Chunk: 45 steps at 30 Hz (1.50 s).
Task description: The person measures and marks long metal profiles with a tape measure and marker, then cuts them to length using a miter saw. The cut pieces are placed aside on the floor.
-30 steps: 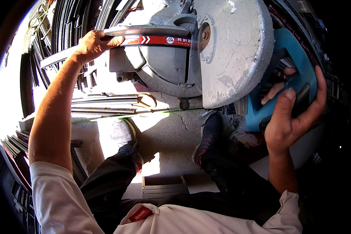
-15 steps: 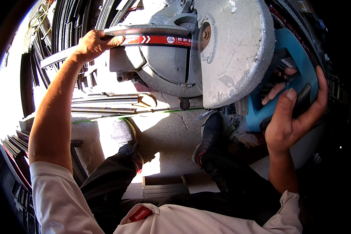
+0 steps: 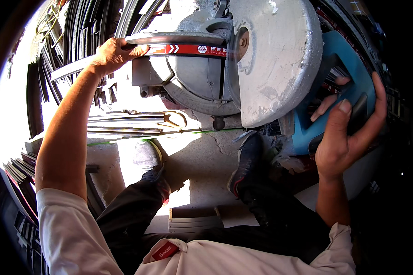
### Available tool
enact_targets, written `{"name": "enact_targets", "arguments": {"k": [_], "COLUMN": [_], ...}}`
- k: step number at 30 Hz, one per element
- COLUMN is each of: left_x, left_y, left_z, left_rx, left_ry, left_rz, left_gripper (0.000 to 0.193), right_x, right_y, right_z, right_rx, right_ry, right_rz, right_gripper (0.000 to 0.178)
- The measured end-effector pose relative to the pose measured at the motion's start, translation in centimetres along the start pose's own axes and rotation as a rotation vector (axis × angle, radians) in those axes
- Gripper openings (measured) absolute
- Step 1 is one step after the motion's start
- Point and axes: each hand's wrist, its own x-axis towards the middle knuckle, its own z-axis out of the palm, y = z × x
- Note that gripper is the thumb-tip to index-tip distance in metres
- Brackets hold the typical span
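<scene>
Blue handle (image 3: 353, 66): right fingers (image 3: 338, 120) gripping | strip (image 3: 186, 50): left fingers (image 3: 136, 52) gripping | fingers partly hidden

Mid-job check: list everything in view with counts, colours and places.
Saw guard: one, pale grey, upper right of centre
Saw handle: one, teal, right
Saw base: one, grey, upper centre
Red-faced profile: one, red-fronted, across saw base
Long profiles: many, mostly dark, upper left
Stacked profiles: several, light and dark, left of centre
Slatted piece: one, grey, lower centre
Thin line: one, green, across floor
Shirt: one, pale, bottom
Trousers: one pair, black, lower centre
Shoes: two, dark, centre
Left hand: one, bare, on red-faced profile's left end
Right hand: one, bare, around saw handle
</scene>
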Motion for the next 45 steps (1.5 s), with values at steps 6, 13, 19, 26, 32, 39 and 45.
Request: {"name": "enact_targets", "arguments": {"k": [6, 13, 19, 26, 32, 39, 45], "left_x": [0.1, 0.1, 0.0, -0.1, -0.2, 0.1, 0.5], "left_y": [0.0, -0.2, 0.0, 0.0, 0.6, 0.5, -0.3], "left_z": [0.1, 0.0, 0.0, 0.2, -0.5, -0.4, 0.0], "left_rx": [-0.013, 0.028, 0.020, -0.021, 0.007, -0.043, -0.007], "left_ry": [0.016, 0.038, 0.013, 0.053, -0.023, -0.054, 0.000], "left_rz": [0.047, 0.021, 0.006, 0.030, -0.044, -0.061, -0.011], "left_gripper": [0.090, 0.088, 0.089, 0.087, 0.094, 0.092, 0.085], "right_x": [-0.1, 0.0, -0.3, -0.5, -0.6, -0.7, -1.5], "right_y": [0.0, -0.1, -0.1, -0.1, -0.1, -0.1, 0.8], "right_z": [0.0, 0.5, 0.6, 0.8, 0.9, 1.2, 0.7], "right_rx": [0.103, 0.159, 0.162, 0.181, 0.198, 0.205, 0.091], "right_ry": [0.018, 0.056, 0.073, 0.080, 0.086, 0.098, 0.073], "right_rz": [0.032, 0.020, 0.028, 0.021, 0.023, 0.023, 0.016], "right_gripper": [0.060, 0.060, 0.061, 0.062, 0.062, 0.064, 0.063]}}
